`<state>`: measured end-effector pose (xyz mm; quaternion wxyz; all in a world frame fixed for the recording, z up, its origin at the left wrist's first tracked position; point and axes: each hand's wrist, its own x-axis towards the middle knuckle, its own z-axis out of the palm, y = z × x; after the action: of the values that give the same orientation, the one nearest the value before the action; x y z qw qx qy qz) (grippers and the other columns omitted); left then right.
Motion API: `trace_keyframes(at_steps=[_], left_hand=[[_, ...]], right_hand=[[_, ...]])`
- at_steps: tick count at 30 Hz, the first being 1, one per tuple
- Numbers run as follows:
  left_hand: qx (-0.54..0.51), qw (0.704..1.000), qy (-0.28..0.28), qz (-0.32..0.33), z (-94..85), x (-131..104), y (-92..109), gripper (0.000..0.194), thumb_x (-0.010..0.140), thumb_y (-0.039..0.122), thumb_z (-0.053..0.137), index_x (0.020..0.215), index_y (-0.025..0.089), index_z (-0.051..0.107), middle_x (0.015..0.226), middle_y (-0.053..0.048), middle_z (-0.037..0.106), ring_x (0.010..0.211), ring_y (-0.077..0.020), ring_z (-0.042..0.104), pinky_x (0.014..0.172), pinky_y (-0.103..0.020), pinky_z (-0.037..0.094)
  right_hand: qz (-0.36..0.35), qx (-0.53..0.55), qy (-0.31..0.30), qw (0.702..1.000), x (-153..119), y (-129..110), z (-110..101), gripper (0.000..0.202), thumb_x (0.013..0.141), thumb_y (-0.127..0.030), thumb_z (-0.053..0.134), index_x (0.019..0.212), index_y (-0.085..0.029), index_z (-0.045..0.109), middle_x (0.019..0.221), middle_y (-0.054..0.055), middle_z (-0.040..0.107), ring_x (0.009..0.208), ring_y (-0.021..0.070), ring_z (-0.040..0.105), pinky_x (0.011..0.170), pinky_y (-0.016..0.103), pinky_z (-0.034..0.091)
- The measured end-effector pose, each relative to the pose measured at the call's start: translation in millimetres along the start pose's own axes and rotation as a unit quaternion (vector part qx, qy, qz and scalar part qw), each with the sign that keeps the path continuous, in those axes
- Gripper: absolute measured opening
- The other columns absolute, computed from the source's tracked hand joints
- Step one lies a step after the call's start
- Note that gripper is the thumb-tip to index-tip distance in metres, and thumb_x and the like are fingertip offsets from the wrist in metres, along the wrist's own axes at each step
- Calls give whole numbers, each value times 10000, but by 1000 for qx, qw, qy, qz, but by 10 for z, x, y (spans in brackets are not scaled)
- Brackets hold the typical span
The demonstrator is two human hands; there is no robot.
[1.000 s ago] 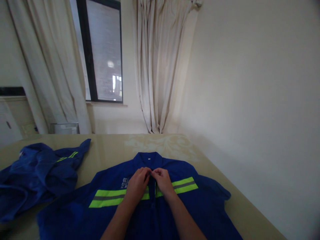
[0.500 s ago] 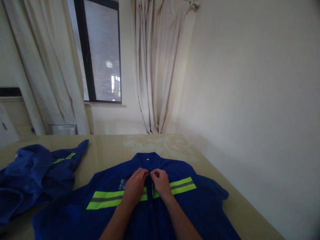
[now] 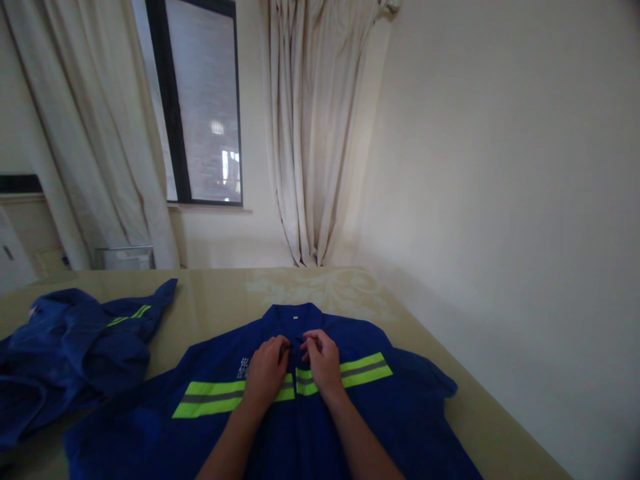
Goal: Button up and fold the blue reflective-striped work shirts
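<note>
A dark blue work jacket (image 3: 385, 413) lies spread out, front up, its collar (image 3: 295, 317) pointing away from me. Yellow-green bands with a grey stripe cross its chest, and a white print (image 3: 243, 368) sits on the left side. My left hand (image 3: 269, 367) rests on the front beside the centre edge, fingers curled together on the cloth. Just across the front opening is my right hand (image 3: 323, 360), its fingers bent, loosely apart and holding nothing visible. The two hands are a short gap apart, below the collar. Any fastener there is too small to make out.
A second blue garment (image 3: 80, 347) with a yellow-green band lies crumpled at the left. Both garments are on a glossy yellowish table (image 3: 215, 293). A pale wall (image 3: 500, 233) runs along the right edge. Behind stand curtains (image 3: 320, 133) and a dark-framed window (image 3: 207, 107).
My hands have drawn slightly apart from the centre of the front. The right fingers have loosened and lifted from their pinch. The front edges now lie flatter along the middle.
</note>
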<state>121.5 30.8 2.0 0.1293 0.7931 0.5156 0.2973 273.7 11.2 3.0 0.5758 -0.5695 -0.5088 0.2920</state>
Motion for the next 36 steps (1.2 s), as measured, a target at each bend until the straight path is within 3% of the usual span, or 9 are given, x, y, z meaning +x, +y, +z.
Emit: trace_keyframes(at_steps=[5,11,14,18,21,23,26,32,36], left_hand=[[22,999,6,-22,22,26,-30,248,981,145,401,1032,178,642,987,-81,697,961,-233,656,882,-348,480],[49,998,-12,-24,37,23,15,401,957,77,330,1200,120,647,1162,-120,706,1120,-233,633,1030,-350,451],[69,997,-44,-7,9,-30,141,518,894,31,362,1360,84,583,1336,-142,661,1254,-237,586,1106,-340,412],[159,976,-149,-13,-136,-227,446,695,852,34,395,1546,51,368,1577,-208,444,1411,-286,480,1158,-413,386],[195,964,-177,-47,-260,-472,563,626,948,267,407,1562,145,375,1613,-190,390,1448,-388,415,1131,-654,352],[207,962,-166,-68,-291,-643,507,659,964,486,391,1560,206,385,1632,-162,358,1498,-434,306,1130,-781,211],[211,966,-133,-67,-251,-798,308,725,954,659,308,1580,293,318,1679,-105,244,1548,-405,181,1173,-765,50],[194,971,-118,-75,-180,-551,170,718,958,680,252,1581,326,298,1687,-81,216,1559,-375,150,1193,-733,34],[189,972,-112,-81,-184,-299,101,661,977,618,255,1571,337,330,1681,-66,242,1557,-358,178,1199,-722,54]], right_hand=[[-76,-217,-59,971,-155,-105,-48,214,870,-213,556,995,-212,729,1007,72,762,963,243,705,882,343,518],[-130,-390,-142,900,-371,-70,56,453,1002,-263,445,1440,-254,562,1502,43,558,1374,249,489,1137,431,368],[-126,-414,-152,888,-291,-45,99,465,1043,-292,372,1486,-254,510,1529,38,529,1396,223,471,1152,405,348],[-128,-432,-159,878,-20,-27,123,491,1034,-300,389,1511,-230,479,1548,72,503,1416,219,450,1141,377,348],[-112,-430,-136,886,231,24,144,487,1022,-297,397,1488,-213,512,1530,88,523,1408,230,460,1144,399,340],[-107,-419,-123,893,378,75,156,475,1013,-294,406,1459,-212,547,1507,92,547,1394,237,477,1142,422,342],[-115,-398,-117,903,534,127,163,447,993,-287,437,1404,-223,603,1464,87,591,1366,238,512,1125,432,365],[-182,-348,-56,918,595,-194,130,403,977,-217,443,1316,-174,658,1341,114,664,1287,236,555,1124,388,394],[-246,-321,-57,913,158,-426,3,391,981,-186,417,1277,-182,673,1267,88,693,1232,233,597,1103,366,426]])
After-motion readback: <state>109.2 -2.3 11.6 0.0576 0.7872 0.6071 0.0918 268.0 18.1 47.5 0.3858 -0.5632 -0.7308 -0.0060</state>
